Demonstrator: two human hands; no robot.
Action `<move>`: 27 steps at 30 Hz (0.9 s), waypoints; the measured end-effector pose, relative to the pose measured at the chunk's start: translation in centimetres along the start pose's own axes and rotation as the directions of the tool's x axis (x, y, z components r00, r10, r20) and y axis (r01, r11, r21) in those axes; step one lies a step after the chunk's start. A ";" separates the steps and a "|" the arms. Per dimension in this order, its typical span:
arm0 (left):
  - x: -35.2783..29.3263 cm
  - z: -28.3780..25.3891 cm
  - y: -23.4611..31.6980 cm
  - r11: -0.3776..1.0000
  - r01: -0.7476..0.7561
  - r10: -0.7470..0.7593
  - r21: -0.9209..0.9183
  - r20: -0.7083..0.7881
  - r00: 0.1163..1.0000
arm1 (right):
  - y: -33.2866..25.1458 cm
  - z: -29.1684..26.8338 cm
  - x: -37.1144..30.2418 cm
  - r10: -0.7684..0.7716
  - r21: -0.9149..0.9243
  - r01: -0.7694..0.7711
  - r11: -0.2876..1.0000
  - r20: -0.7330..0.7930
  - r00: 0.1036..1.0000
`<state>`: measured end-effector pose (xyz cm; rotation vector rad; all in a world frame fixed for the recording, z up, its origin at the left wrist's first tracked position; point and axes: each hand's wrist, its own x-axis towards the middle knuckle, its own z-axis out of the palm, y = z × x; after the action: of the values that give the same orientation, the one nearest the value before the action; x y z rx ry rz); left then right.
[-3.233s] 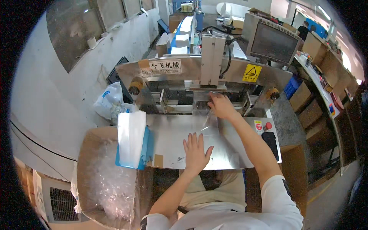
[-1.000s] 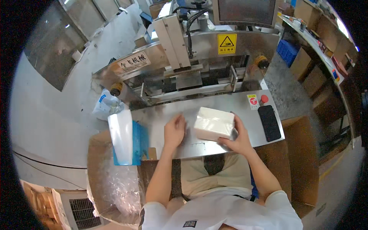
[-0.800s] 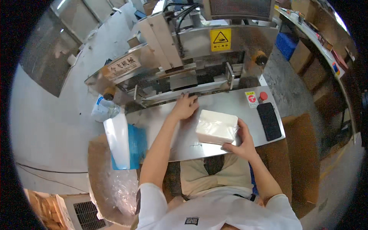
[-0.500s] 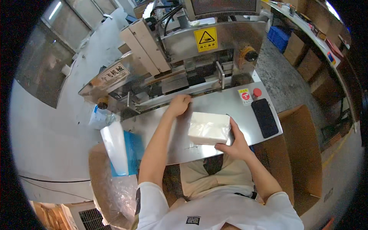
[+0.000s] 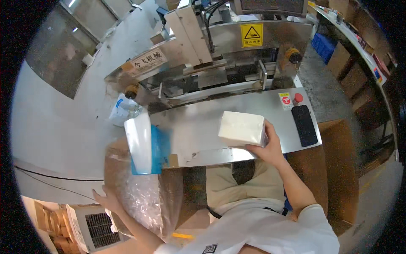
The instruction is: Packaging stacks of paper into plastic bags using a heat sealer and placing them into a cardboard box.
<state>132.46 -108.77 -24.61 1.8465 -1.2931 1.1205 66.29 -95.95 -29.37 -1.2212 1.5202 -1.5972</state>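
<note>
A white, block-shaped pack of tissues (image 5: 242,128) in clear film rests near the front of the steel worktop. My right hand (image 5: 270,146) grips its right end, thumb at the near side and fingers round the far corner. Out at the lower left, my left hand (image 5: 109,200) holds nothing and has its fingers apart. It is beside the outer edge of a cardboard box (image 5: 170,199) lined with crinkled clear plastic (image 5: 141,203). Above that box, at the worktop's left end, a white sheet-like piece (image 5: 138,142) lies against a blue plastic holder (image 5: 158,148).
A machine with a steel front panel (image 5: 277,36) and a slot stands behind the worktop (image 5: 194,118). On the right are a red button (image 5: 298,98) and a black phone (image 5: 304,126). An open cardboard box (image 5: 340,169) is beyond the right edge. A plastic bag (image 5: 122,111) lies at left.
My left hand has left the machine's slot and swung down to the lower left, beside the lined box. My right hand still grips the pack of tissues. The whole view has shifted.
</note>
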 end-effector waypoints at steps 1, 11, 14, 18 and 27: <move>-1.4 -1.8 1.5 0.955 0.173 -0.122 -0.240 0.212 0.970 | -0.4 0.5 0.2 -0.087 -0.117 0.086 0.989 -0.008 0.996; -11.4 -18.3 35.0 -0.307 0.930 0.697 0.201 0.713 0.076 | -8.3 4.8 -5.3 -0.496 -0.433 0.775 0.460 0.599 0.629; -10.7 -18.6 37.9 -0.257 0.959 0.705 0.117 0.702 0.103 | -9.4 -0.6 -6.8 -0.379 -0.305 0.614 0.728 0.568 0.731; -10.4 -21.6 42.1 -0.088 0.977 0.894 0.194 0.449 -0.009 | -7.0 -6.3 -8.0 0.061 0.163 -0.035 0.986 -0.159 0.985; -15.6 -23.7 52.2 0.016 0.755 0.928 -0.656 0.290 0.232 | -5.9 -23.4 -12.4 0.247 0.241 -0.148 0.959 -0.459 0.853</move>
<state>73.81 -99.60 -27.05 0.6736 -2.0230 -1.5510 50.87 -74.26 -24.14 -0.5456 1.6668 -1.9501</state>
